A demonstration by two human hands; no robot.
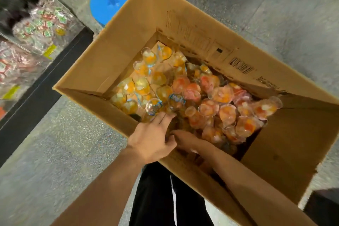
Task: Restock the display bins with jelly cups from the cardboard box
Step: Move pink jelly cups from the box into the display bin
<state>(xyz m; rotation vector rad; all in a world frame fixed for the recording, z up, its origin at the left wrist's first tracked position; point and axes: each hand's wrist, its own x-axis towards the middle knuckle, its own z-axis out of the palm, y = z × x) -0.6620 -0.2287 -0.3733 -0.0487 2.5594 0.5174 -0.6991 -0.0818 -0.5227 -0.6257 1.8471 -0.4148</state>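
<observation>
Dozens of jelly cups (192, 91) are being seen heaped loose in the open cardboard box (128, 49) on the floor, with display bins (36, 29) off to the left. Both hands are being reached into the near corner: the left hand (152, 137) lies flat, fingers straight, grasping nothing; whether the right hand (185, 138) is clenched cannot be told, its fingers being buried. Cups could be spilled if too many are scooped loosely. Bin contents are being blurred.
</observation>
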